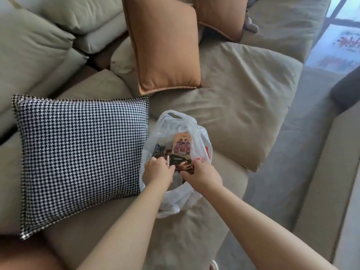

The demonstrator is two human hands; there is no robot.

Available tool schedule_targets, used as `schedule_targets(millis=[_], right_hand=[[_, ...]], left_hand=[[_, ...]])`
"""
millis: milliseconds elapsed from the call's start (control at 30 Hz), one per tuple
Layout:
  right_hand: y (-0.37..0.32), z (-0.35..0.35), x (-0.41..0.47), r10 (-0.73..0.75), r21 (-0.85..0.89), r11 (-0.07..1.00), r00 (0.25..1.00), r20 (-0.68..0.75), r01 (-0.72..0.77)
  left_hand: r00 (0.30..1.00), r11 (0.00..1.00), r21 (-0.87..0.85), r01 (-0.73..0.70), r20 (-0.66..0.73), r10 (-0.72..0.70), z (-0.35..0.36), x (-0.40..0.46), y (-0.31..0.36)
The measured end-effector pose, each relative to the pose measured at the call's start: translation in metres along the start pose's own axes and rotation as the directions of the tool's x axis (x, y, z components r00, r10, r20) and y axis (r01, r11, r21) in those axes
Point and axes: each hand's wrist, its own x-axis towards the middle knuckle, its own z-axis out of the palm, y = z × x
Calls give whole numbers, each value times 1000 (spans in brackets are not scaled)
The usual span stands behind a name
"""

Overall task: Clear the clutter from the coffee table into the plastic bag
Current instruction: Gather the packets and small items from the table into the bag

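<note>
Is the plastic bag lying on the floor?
No, the plastic bag rests on the beige sofa seat, beside the houndstooth cushion.

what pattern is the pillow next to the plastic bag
Black-and-white houndstooth pillow, left of the plastic bag, clearest in the head view.

This is a home living room. A big beige sofa (233,90) with soft, rumpled cushions fills most of the view, and throw pillows lie on it: a black-and-white houndstooth pillow (78,158) lying flat on the seat, and two orange-tan pillows (165,45) propped further back (one half behind the other). Grey carpet (303,133) runs alongside the sofa, and daylight comes through a dark-framed window (339,26) at the upper right.
</note>
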Motion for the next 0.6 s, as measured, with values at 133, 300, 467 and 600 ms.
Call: schedule_targets(millis=[133,300,467,600], right_hand=[[-7,17,25,-24,1,1000,999,-23,24],[-3,24,42,-84,24,996,996,5,84],[13,18,31,-107,-13,994,994,35,107],[45,1,7,-104,-63,992,992,78,109]], left_hand=[[1000,1000,-3,8,9,-8,15,22,-4],[998,998,-60,-8,57,11,22,33,-1],[997,999,4,-49,62,49,18,26,10],[984,985,62,-158,94,152,22,1,36]])
